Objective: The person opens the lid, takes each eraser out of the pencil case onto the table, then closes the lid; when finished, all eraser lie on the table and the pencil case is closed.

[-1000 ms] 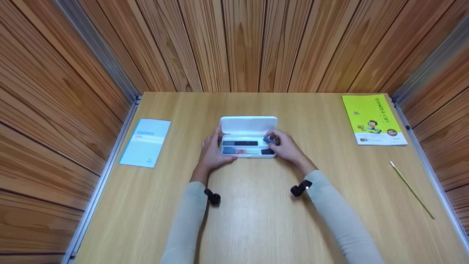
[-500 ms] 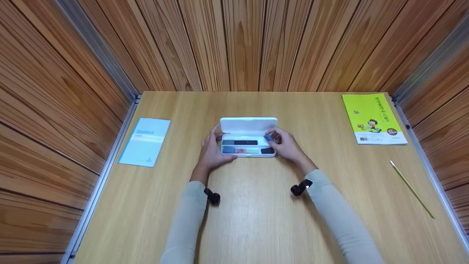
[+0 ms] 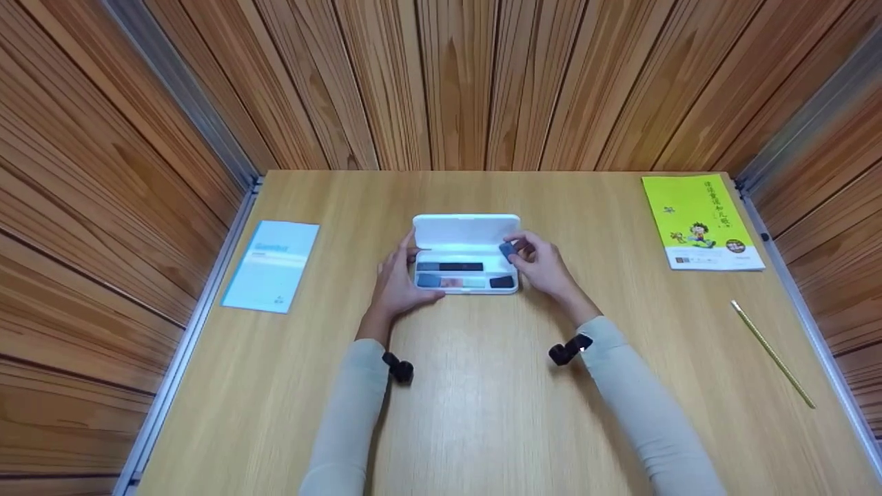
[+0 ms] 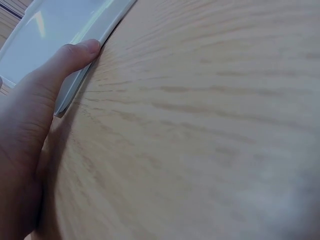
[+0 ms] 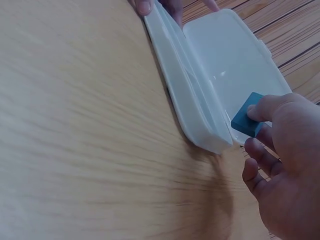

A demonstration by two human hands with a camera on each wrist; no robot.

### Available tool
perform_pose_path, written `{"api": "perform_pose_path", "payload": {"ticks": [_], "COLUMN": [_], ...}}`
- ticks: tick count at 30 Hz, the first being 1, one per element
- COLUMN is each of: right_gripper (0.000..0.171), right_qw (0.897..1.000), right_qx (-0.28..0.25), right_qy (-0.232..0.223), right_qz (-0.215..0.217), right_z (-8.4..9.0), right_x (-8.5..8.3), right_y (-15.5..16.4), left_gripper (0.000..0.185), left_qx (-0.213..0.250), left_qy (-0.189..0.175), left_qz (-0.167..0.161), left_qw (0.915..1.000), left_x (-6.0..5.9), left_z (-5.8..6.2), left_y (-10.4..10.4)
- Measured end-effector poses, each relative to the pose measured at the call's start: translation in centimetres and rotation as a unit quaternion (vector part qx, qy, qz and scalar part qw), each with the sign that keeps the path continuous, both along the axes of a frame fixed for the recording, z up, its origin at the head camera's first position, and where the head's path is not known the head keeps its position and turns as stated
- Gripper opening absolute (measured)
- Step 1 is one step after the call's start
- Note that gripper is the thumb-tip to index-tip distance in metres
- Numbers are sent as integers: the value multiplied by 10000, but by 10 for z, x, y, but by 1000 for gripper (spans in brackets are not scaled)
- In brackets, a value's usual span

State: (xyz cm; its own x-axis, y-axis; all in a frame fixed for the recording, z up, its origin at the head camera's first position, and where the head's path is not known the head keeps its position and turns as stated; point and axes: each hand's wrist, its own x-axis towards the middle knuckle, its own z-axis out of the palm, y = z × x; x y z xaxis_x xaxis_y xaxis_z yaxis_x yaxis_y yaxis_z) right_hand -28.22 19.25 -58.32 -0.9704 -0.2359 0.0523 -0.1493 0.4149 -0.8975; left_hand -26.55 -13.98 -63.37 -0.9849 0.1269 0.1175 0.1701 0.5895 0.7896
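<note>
Tabletop: block in right grip

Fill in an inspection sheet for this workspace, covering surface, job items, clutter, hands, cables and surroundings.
Surface: wood-grain table.
Job items: white case, its lid open, smaller pieces in its compartments; blue block by the case's right end.
Clutter: pale blue booklet at left, yellow-green book at far right, gold stick, probably a pencil, at right.
Hands: left hand holds the case's left end; right hand pinches the blue block.
Cables: nothing seen.
Surroundings: wood-plank walls, metal strips along the table's sides.
</note>
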Motion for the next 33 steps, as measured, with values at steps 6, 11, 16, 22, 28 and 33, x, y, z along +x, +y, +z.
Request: {"api": "perform_pose_path", "payload": {"ticks": [6, 11, 16, 22, 28, 33], "right_gripper": [38, 37, 38, 41, 39, 42], "right_qw": [9998, 9997, 9997, 9990, 9976, 9949], "right_qx": [123, 89, 69, 94, 130, 191], "right_qy": [-145, -150, -117, -197, -70, -263], "right_qz": [-38, -150, -190, -384, -680, -957], "right_z": [2, 2, 3, 2, 2, 4], "right_x": [0, -1, -4, -1, 1, 2], "right_y": [8, 22, 42, 73, 106, 128], "left_gripper": [145, 145, 148, 149, 149, 148], "left_qx": [-24, -91, -190, -260, -313, -335], "left_qy": [-87, -82, -141, -290, -186, -129], "left_qz": [27, 0, 68, 81, 2, -71], "left_qw": [10000, 9999, 9997, 9992, 9993, 9993], "left_x": [0, -1, -1, 1, 1, -2], "left_z": [-1, -1, -1, -2, -1, 0], "left_y": [2, 2, 1, 2, 2, -1]}}
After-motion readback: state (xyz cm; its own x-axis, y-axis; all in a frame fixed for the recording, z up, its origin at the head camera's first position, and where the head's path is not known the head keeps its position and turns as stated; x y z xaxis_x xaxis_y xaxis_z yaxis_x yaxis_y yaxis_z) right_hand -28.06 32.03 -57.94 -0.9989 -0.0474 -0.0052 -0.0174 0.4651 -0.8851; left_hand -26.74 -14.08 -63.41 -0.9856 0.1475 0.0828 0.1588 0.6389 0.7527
